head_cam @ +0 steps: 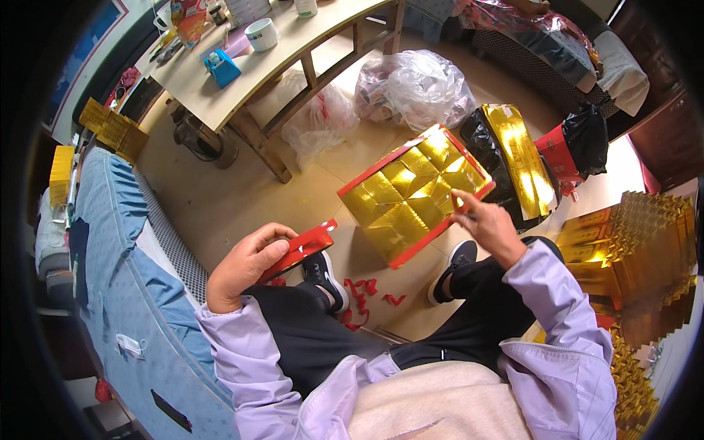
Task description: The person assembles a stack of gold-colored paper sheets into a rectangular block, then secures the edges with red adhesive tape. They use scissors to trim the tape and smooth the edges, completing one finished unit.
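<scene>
My left hand point(252, 263) grips a narrow, glossy red piece point(308, 243) above my left thigh. Its exact kind is unclear; its far end points up and to the right. Between thumb and fingers of my right hand point(487, 223) is the red-edged right side of a gold foil panel point(404, 192). The panel is rectangular, creased into facets and trimmed with red strips along its borders. It hangs tilted in the air, apart from the red piece. Below both hands, curled red strips point(358, 300) lie on the floor between my shoes.
A wooden table point(220, 99) ahead bears a blue tape dispenser point(222, 68) and a white mug point(261, 34). Plastic bags point(421, 88) stand on the floor. Flat gold sheets point(520, 157) lie on black plastic. Gold foil stacks point(627, 264) rise at right; a blue-covered sofa point(118, 275) stands left.
</scene>
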`<action>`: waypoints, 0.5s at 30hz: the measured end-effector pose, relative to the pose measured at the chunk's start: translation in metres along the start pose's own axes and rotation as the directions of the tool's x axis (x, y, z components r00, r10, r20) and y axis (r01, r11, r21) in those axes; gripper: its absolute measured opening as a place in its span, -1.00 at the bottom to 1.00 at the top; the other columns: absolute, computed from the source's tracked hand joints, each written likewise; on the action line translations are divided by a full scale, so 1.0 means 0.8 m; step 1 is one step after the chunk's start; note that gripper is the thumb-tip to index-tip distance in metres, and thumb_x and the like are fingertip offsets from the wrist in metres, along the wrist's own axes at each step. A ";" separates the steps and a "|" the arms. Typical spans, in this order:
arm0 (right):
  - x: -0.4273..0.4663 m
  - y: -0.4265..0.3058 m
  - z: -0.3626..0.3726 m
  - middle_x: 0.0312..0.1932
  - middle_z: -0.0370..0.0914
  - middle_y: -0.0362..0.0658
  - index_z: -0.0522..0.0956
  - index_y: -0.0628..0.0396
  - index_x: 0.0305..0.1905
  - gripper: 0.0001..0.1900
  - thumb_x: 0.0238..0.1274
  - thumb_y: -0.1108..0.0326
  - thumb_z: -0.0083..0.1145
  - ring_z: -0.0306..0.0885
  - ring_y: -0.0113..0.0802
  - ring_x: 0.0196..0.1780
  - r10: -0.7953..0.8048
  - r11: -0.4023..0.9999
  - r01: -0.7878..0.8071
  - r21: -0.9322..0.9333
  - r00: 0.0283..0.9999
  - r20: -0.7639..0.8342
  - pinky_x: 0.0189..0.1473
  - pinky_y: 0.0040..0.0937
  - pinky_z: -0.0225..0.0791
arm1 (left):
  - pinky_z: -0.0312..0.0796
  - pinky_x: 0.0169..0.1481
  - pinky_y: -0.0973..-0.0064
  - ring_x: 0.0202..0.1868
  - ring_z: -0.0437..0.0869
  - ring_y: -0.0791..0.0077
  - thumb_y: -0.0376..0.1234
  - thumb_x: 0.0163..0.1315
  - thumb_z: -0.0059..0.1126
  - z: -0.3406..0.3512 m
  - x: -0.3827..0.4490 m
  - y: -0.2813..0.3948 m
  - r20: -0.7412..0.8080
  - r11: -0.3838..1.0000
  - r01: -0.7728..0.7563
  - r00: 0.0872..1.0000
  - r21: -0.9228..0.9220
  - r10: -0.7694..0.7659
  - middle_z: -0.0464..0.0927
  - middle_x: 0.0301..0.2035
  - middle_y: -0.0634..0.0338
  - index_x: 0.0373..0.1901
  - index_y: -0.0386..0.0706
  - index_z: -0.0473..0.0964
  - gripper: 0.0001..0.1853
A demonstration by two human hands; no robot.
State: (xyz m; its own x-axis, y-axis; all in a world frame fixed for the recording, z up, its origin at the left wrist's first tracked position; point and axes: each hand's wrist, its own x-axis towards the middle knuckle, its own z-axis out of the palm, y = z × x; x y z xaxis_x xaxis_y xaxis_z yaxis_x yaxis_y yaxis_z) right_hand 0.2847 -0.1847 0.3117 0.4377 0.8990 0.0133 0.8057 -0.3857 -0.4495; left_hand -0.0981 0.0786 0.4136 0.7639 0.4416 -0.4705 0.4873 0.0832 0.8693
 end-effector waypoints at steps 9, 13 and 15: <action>0.109 0.076 0.010 -0.09 0.75 -0.07 0.56 0.06 0.31 -0.55 0.36 0.39 0.35 0.69 -0.49 -0.13 0.094 0.744 -0.134 0.654 0.991 0.096 -0.08 -0.40 0.50 | 0.45 0.12 0.55 -0.06 0.60 0.53 -0.04 0.47 0.15 0.017 0.016 0.014 0.091 0.986 0.071 0.992 0.152 -0.086 0.62 -0.08 0.19 0.17 -0.25 0.55 -0.51; 0.109 0.042 0.016 -0.18 0.76 -0.08 0.64 0.09 0.17 -0.70 0.40 0.35 0.32 0.70 -0.43 -0.15 0.130 0.896 0.008 0.444 0.951 -0.281 -0.12 -0.39 0.52 | 0.46 0.11 0.54 -0.07 0.61 0.52 -0.03 0.47 0.16 0.022 0.021 0.015 0.117 0.982 0.047 0.991 0.181 -0.069 0.63 -0.08 0.19 0.17 -0.25 0.55 -0.51; 0.094 -0.008 0.017 -0.21 0.76 -0.07 0.65 0.11 0.09 -0.77 0.42 0.35 0.30 0.71 -0.39 -0.16 0.175 0.836 0.028 0.548 0.933 -0.314 -0.10 -0.37 0.53 | 0.47 0.10 0.53 -0.08 0.62 0.51 -0.02 0.47 0.17 0.021 0.018 0.007 0.134 0.984 0.023 0.990 0.178 -0.047 0.63 -0.09 0.18 0.17 -0.25 0.54 -0.50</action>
State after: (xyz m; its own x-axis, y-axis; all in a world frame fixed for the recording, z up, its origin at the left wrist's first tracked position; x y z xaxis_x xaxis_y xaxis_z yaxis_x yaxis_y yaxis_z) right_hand 0.3067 -0.1116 0.3035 0.6750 0.7060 0.2143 0.4670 -0.1840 -0.8649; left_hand -0.0772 0.0706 0.4092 0.7899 0.3132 -0.5272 0.5721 -0.0671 0.8174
